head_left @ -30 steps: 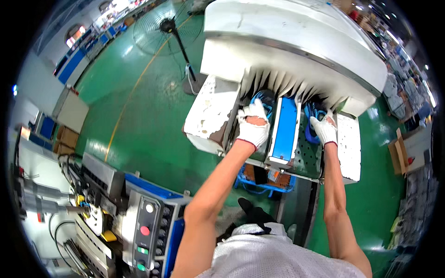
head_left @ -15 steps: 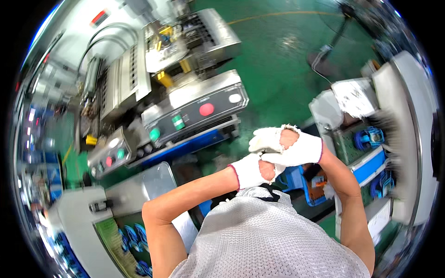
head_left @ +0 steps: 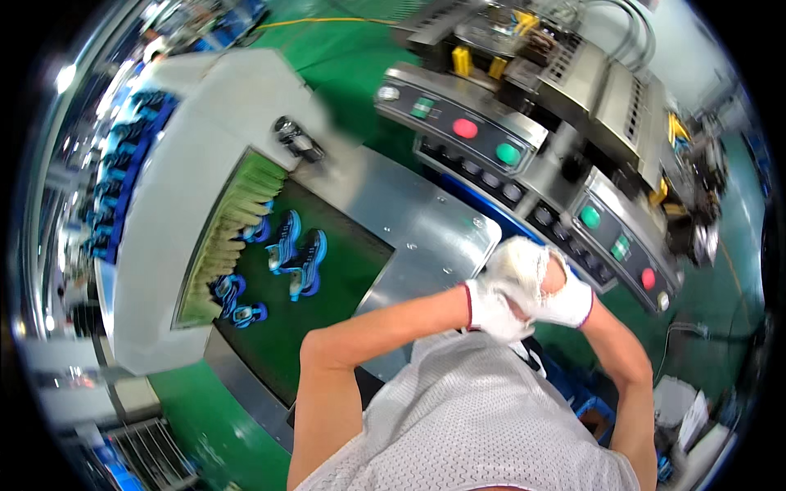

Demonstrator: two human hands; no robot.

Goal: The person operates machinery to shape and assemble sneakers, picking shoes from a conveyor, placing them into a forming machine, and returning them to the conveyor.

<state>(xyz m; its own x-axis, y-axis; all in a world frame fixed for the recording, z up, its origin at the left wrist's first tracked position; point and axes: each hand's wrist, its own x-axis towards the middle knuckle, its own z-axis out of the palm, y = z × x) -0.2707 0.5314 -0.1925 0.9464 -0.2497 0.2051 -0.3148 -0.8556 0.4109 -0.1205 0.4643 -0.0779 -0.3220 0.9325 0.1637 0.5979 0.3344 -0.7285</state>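
My left hand [head_left: 501, 316] and my right hand [head_left: 550, 282] are pressed together in front of my body. Both wear white knit gloves with purple-edged cuffs, torn open so that skin shows at the holes. The right hand lies over the left with its fingers curled around it. My left hand's fingers are hidden under the right. No object shows between them. They are nearest to the rounded corner of a metal table [head_left: 442, 237]. A pair of blue and black shoes [head_left: 307, 263] stands on a green conveyor belt [head_left: 344, 315] to the left.
A grey machine housing [head_left: 164, 270] with a bristle curtain [head_left: 214, 258] spans the belt's left end; more shoes sit by the bristles. Ahead right stands a metal machine [head_left: 589, 106] with button panels [head_left: 463, 123]. Further left, a blue rack [head_left: 139, 176] carries several shoes.
My view has swung left, bringing the conveyor and its shoes into the middle left and shifting the button machine rightward. My hands stay together, with the right hand's fingers now more curled.
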